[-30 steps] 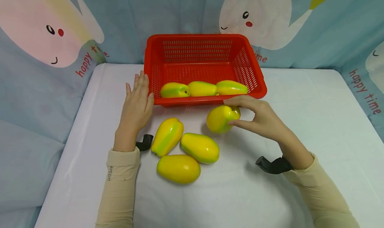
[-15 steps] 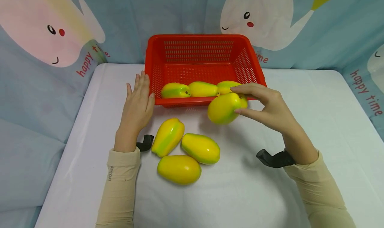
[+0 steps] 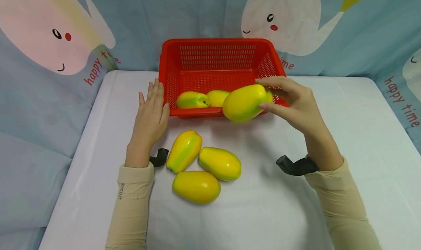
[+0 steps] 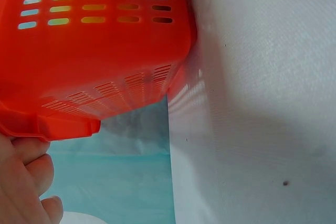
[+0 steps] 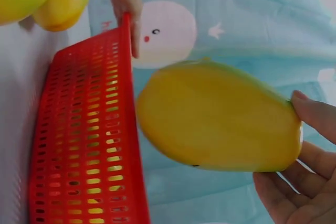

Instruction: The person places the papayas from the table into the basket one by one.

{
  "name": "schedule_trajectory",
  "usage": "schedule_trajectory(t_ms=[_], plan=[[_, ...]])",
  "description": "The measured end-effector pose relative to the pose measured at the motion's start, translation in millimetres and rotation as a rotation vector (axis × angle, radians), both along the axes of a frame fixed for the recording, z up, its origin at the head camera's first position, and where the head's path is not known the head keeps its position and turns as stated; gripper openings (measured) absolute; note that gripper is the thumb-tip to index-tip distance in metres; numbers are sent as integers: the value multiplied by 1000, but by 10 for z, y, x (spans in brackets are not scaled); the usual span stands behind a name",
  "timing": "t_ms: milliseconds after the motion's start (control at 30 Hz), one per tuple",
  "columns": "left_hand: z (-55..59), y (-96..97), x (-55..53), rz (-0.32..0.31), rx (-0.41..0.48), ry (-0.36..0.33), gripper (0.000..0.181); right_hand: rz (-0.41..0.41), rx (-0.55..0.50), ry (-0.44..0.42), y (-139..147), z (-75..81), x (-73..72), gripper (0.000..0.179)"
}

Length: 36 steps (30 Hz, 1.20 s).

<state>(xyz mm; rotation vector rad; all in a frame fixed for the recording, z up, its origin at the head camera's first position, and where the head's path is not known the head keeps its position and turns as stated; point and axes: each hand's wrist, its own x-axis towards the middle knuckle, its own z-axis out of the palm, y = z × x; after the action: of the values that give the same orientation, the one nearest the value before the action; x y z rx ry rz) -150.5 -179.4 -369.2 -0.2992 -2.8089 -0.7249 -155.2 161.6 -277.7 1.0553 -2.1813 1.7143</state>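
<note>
A yellow-green papaya (image 3: 245, 103) is held by its right end in my right hand (image 3: 291, 102), thumb on the near side and fingers behind. It hangs over the front rim of the red basket (image 3: 197, 113). The right wrist view shows this papaya (image 5: 220, 116) in the air above the basket rim. My left hand (image 3: 149, 111) rests with straight fingers along the basket's left edge; the left wrist view shows its fingers (image 4: 39, 174) at the rim. Inside the basket lie a papaya (image 3: 192, 99) and another papaya (image 3: 216, 98), partly covered by the held one.
On the white table, in front of the basket, lie a papaya (image 3: 184, 151), a second papaya (image 3: 219, 163) and a third papaya (image 3: 196, 186), close together. A blue printed curtain (image 3: 204, 12) stands behind the basket. A black piece (image 3: 297, 166) sits at the right wrist.
My right hand has lifted the papaya from in front of the basket up to its front rim. The left hand has stayed at the basket's left edge.
</note>
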Motion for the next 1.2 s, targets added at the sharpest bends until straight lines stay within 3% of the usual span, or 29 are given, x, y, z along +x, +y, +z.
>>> schedule_trajectory(t_ms=[200,367,633,867,1100,1200], plan=[[6,0,10,-2,-1,-5,58,-31,-218,-182,-12,-68,-167,34],[0,4,16,4,-7,-9,58,-89,-283,-215,-13,-117,-285,33],[6,6,11,5,-7,-12,59,-201,-225,-206,-62,-175,-466,33],[-14,5,14,-3,3,-5,58,-383,-93,-260,-95,-271,-692,38],[-19,-3,17,-4,-1,-1,58,-438,-71,-377,-105,-433,-905,40],[-7,-8,12,-2,-4,0,58,-472,-5,-427,-105,-460,-943,43]])
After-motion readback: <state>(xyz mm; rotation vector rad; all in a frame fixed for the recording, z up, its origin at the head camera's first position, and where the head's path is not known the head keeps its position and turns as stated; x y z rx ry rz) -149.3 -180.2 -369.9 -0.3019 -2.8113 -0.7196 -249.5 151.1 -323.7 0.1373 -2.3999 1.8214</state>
